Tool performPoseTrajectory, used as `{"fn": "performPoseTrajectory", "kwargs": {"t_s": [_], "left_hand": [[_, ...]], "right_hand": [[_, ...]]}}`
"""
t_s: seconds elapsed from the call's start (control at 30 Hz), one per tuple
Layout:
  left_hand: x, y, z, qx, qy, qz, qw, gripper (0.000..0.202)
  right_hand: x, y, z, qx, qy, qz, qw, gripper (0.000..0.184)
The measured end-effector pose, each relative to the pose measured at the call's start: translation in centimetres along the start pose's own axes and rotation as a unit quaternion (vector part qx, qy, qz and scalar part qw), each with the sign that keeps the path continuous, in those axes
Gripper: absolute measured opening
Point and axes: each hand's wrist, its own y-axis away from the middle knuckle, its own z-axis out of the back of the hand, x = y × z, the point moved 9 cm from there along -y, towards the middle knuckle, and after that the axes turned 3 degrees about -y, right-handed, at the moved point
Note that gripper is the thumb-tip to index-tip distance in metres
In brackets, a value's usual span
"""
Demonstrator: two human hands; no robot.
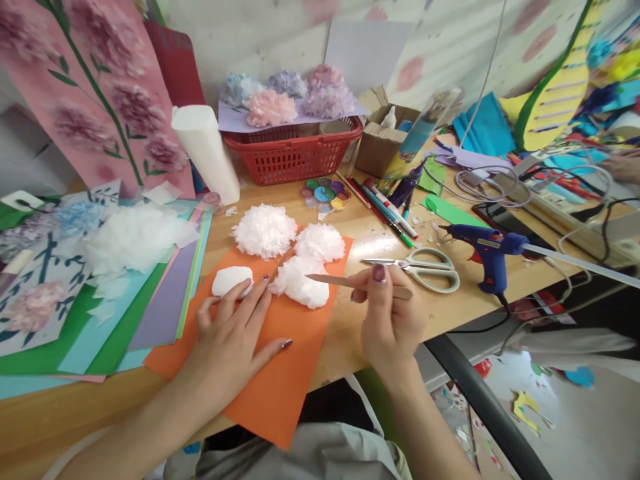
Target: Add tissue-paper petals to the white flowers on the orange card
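My left hand lies flat with fingers apart on a sheet of orange paper. Its fingertips touch a white oval piece and the near edge of a partly ruffled white paper flower. Between thumb and fingers, my right hand grips a thin, pointed, brownish stick, whose tip is over that flower. I cannot tell whether the tip touches it. Two fuller white paper flowers, one on the left and one on the right, sit at the sheet's far end.
Scissors and a blue glue gun lie to the right, with pens behind. Coloured paper and white tissue are stacked left. A red basket and a white bottle stand at the back.
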Motion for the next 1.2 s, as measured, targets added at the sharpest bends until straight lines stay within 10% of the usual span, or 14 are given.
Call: {"fn": "performPoseTrajectory", "kwargs": {"t_s": [0.57,0.83,1.2], "left_hand": [[-0.3,-0.1,0.9,-0.022,0.014,-0.022,0.999,0.062],[-0.2,0.0,0.5,-0.005,0.006,-0.018,1.0,0.064],[0.3,0.2,0.0,0.016,0.016,0.004,1.0,0.061]], "right_hand": [[0.5,-0.5,-4.2,0.145,0.087,0.06,0.984,0.029],[-3.7,0.5,-0.9,-0.003,-0.014,-0.124,0.992,0.044],[-2.4,0.1,2.7,-0.103,-0.053,-0.098,0.988,0.044]]}}
